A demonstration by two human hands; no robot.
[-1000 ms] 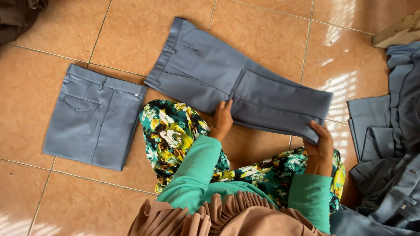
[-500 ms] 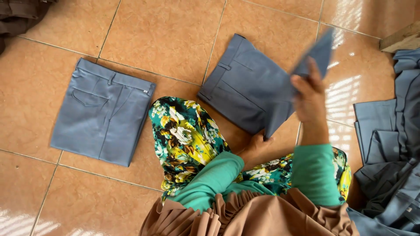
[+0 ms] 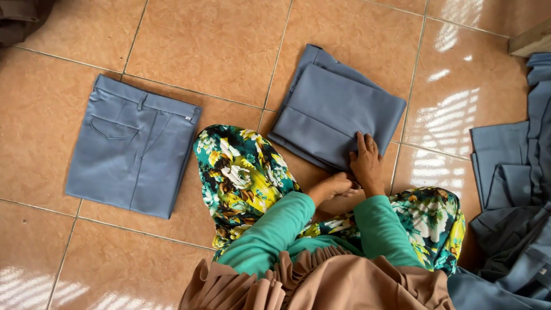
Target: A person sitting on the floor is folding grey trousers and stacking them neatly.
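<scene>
Grey-blue trousers folded into a rectangle (image 3: pixel 338 106) are seen lying on the orange-brown tiled floor (image 3: pixel 201 46), just ahead of the knees, which are covered by green-yellow floral fabric (image 3: pixel 241 172). The right hand (image 3: pixel 367 163) is laid flat, palm down and fingers extended, on the near right corner of that bundle; nothing is clasped. The left hand (image 3: pixel 333 186) is curled at the near edge, touching the right hand; whether cloth is pinched in it cannot be told.

Step judged: the last fold is being pressed down and smoothed, so the folding looks nearly done. For any next move, both hands would be needed under or around the bundle so that the layers are kept aligned while it is lifted.

A second pair of grey-blue trousers, folded square with back pocket up (image 3: pixel 135 155), is lying well apart to the left. A loose heap of grey-blue garments (image 3: pixel 516 189) is seen at the right edge. A dark cloth (image 3: pixel 23 17) is seen at the top left corner.
</scene>
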